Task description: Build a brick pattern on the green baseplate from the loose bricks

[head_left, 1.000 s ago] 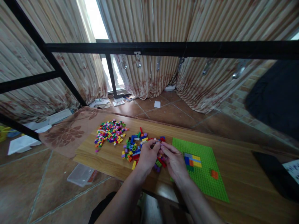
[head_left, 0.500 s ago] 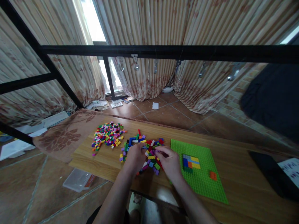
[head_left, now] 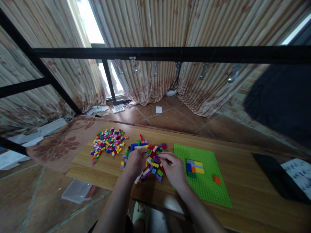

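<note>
A mixed pile of larger building bricks (head_left: 155, 165) lies on the wooden table in front of me, in many colours. My left hand (head_left: 136, 160) reaches over the left part of this pile; its fingertips are among the bricks and partly hidden. At the right side of the pile, my right hand (head_left: 173, 166) has thumb and forefinger drawn together in a pinch. Whatever is between them is too small to make out. A purple brick (head_left: 157, 160) shows just left of those fingers. Beside my right hand lies a green baseplate (head_left: 206, 191) bearing a joined patch of blue, yellow, orange and green bricks (head_left: 195, 167).
An orange brick (head_left: 217, 180) sits apart on the baseplate. Farther left is a pile of smaller bricks (head_left: 109, 140). A black board with a printed sheet (head_left: 297, 174) lies at the right. A clear plastic box (head_left: 76, 191) is on the floor; a dark bar (head_left: 155, 54) crosses beyond the table.
The view has turned slightly, so everything sits farther left. Both hands stay over the larger pile with small finger shifts. The purple brick by my right fingers shows more clearly.
</note>
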{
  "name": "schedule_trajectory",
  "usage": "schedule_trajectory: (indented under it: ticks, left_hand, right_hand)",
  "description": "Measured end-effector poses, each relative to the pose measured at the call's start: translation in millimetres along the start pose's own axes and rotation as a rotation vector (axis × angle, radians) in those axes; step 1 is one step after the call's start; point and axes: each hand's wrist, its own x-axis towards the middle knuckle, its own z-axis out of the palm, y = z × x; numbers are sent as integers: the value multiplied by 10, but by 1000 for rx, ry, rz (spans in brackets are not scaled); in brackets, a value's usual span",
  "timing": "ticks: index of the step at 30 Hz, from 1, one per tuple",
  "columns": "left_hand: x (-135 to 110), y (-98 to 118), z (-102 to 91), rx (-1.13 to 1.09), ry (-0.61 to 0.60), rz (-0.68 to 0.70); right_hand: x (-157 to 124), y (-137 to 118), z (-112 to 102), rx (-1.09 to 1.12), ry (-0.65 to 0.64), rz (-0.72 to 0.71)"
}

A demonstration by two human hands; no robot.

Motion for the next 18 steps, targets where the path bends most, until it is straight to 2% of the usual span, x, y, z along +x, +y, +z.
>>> schedule_trajectory:
  ticks: [5,8,11,14,16,18]
  left_hand:
    - [17,66,-71,-85,107,-51]
    - [16,161,5,-321,133,-31]
    - [-51,336,188,-686,-9,16]
    - [-167,551,354,-983,-266,-42]
    - [-233,670,408,-1094,-391,-112]
    - [-269,756,421,-1124,-462,-180]
  right_hand:
    - [-25,-25,-116,8,33,-2]
    - [-46,-49,-200,6,37,-14]
    - [-87,-88,-297,10,31,-21]
    - [-141,-161,-426,13,-6,-51]
    - [-173,-224,-531,5,-58,-74]
    - [-199,-283,-639,-10,-137,-85]
